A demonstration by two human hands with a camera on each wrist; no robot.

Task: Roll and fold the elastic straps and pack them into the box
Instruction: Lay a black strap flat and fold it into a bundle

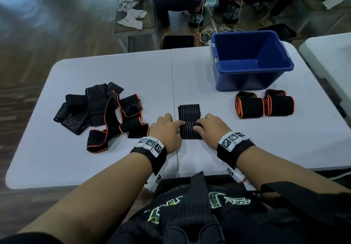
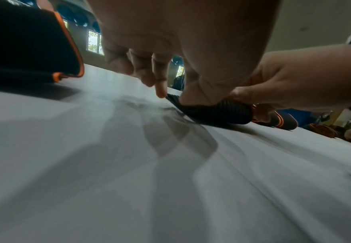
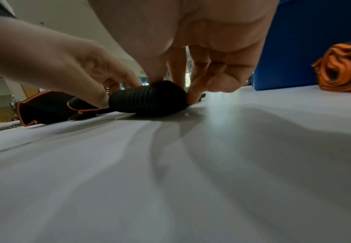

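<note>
A black strap with thin white stripes (image 1: 189, 113) lies flat on the white table (image 1: 133, 68), and its near end is rolled up (image 3: 149, 100). My left hand (image 1: 178, 127) pinches the roll's left end between thumb and fingers (image 2: 191, 97). My right hand (image 1: 199, 126) grips the right end, fingers curled over the roll (image 3: 191, 78). The blue box (image 1: 245, 81) stands at the back right with nothing visible inside. Two rolled orange-edged straps (image 1: 249, 107) (image 1: 279, 105) lie just in front of it.
A loose pile of black, striped and orange-edged straps (image 1: 102, 110) lies on the table's left half, close to my left wrist. A second table edge (image 1: 326, 53) sits at the far right. People, cloths and cables are beyond the table's far edge.
</note>
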